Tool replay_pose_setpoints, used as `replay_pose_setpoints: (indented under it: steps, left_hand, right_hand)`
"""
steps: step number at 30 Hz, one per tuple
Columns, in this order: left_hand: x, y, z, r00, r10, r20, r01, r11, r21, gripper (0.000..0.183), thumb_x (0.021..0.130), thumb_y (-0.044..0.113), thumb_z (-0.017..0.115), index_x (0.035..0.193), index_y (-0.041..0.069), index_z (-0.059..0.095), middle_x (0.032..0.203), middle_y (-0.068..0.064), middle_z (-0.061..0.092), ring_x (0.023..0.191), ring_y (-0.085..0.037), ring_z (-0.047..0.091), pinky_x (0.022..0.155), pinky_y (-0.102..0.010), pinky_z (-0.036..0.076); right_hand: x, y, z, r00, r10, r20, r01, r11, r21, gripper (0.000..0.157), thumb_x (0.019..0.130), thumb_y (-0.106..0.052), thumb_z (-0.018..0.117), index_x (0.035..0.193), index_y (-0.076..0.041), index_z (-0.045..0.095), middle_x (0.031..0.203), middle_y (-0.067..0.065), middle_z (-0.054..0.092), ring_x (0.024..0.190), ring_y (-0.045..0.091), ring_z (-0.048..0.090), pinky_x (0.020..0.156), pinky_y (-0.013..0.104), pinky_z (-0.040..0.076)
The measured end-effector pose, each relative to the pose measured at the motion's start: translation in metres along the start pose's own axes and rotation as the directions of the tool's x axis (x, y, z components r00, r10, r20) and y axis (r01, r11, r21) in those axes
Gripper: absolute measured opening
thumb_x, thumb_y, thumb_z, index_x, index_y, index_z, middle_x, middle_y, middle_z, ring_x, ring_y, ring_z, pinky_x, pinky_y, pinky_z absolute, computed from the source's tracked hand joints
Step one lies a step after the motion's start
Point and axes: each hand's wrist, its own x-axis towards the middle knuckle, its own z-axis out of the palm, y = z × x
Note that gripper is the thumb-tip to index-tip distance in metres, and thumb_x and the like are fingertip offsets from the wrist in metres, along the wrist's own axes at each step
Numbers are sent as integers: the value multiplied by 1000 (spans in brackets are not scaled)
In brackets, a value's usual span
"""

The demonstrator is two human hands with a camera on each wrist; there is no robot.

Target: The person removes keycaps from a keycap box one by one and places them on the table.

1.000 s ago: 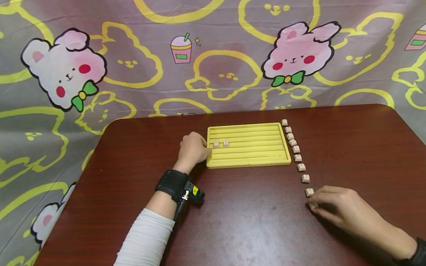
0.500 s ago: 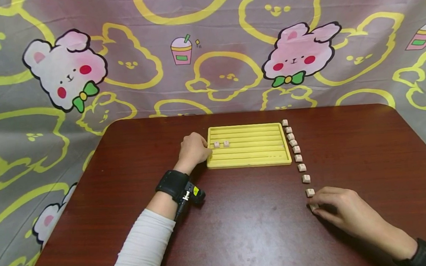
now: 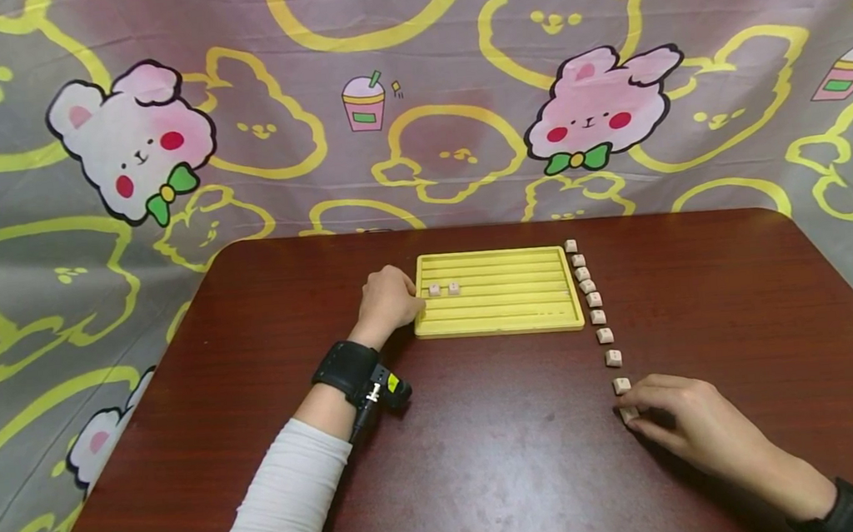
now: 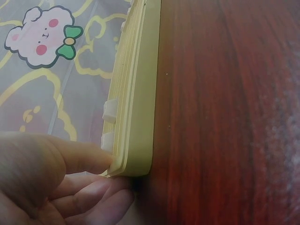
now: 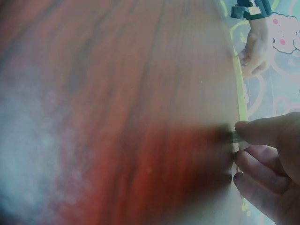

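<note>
A shallow yellow tray (image 3: 499, 331) with long ridges lies on the table. My left hand (image 3: 387, 298) grips its left edge; in the left wrist view the thumb (image 4: 89, 158) presses the rim, with the other fingers below. Two cream keycaps, a left one (image 3: 434, 289) and a right one (image 3: 454, 288), sit in one groove near that hand. At the near end of a row of keycaps, my right hand (image 3: 690, 416) pinches a keycap (image 3: 629, 416) between thumb and fingers, mostly covered by them. That keycap (image 5: 235, 137) shows as a small edge in the right wrist view.
Several loose keycaps run in a line from beside the tray's far right corner, where one keycap (image 3: 571, 245) lies, to a keycap (image 3: 621, 385) just beyond my right fingers. The dark red-brown table (image 3: 471, 454) meets a patterned curtain (image 3: 449, 72) at the back.
</note>
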Motion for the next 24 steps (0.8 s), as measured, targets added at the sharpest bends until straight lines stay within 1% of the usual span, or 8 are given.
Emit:
replay_pose_setpoints:
  steps: [3, 7, 10, 16, 18, 22, 24]
  left_hand:
    - [0, -1, 1, 1000, 6, -3, -6, 1000, -2, 26, 78, 16, 68, 56, 12, 56, 65, 1, 44, 68, -19, 39, 56, -28, 31]
    - [0, -1, 1, 1000, 7, -9, -7, 1000, -6, 18, 78, 16, 69, 62, 10, 64, 73, -1, 53, 72, -21, 45, 58, -28, 35]
    - [0, -2, 1, 1000, 2, -1, -2, 1000, -12, 17, 78, 16, 69, 63, 9, 65, 73, -2, 53, 73, -21, 44, 58, -28, 35]
    - [0, -1, 1, 1000, 0, 1, 0, 1000, -25, 21, 78, 16, 69, 59, 10, 61, 67, 0, 47, 67, -18, 40, 53, -26, 32]
    - [0, -1, 1, 1000, 5, 6, -5, 1000, -31, 27, 79, 15, 68, 56, 11, 55, 63, 1, 40, 62, -17, 35, 50, -25, 28]
    - [-1, -2, 0, 1000, 21, 11, -20, 999, -42, 38, 79, 14, 66, 50, 14, 41, 56, 4, 23, 57, -14, 24, 49, -25, 20]
    - [-1, -2, 0, 1000, 26, 6, -25, 999, -41, 41, 79, 14, 66, 49, 15, 38, 55, 5, 20, 57, -14, 22, 49, -25, 19]
  right_hand:
    - [0, 0, 0, 1000, -2, 0, 2, 1000, -1, 32, 68, -7, 82, 92, -25, 72, 91, -18, 66, 82, -2, 61, 73, 9, 43]
    - [-1, 0, 0, 1000, -1, 0, 1, 1000, -9, 32, 68, -8, 82, 93, -25, 72, 92, -18, 66, 83, -2, 61, 73, 9, 44]
    - [-1, 0, 0, 1000, 0, -3, 0, 1000, -16, 32, 68, -8, 82, 93, -25, 72, 92, -18, 66, 83, -3, 61, 74, 9, 44]
    - [-1, -1, 0, 1000, 5, -6, -5, 1000, -22, 33, 67, -9, 83, 94, -24, 72, 92, -17, 67, 80, -3, 60, 73, 10, 44]
    - [-1, -2, -1, 1000, 8, -2, -8, 1000, -25, 33, 67, -9, 83, 95, -24, 72, 92, -17, 67, 80, -3, 60, 73, 9, 43]
    - [-2, -2, -4, 1000, 10, 2, -10, 999, -38, 34, 67, -12, 83, 96, -25, 72, 92, -18, 66, 80, -3, 59, 74, 9, 43]
    - [-1, -1, -7, 1000, 12, 6, -12, 999, -45, 34, 67, -13, 84, 97, -25, 72, 92, -18, 66, 81, -4, 60, 75, 9, 44]
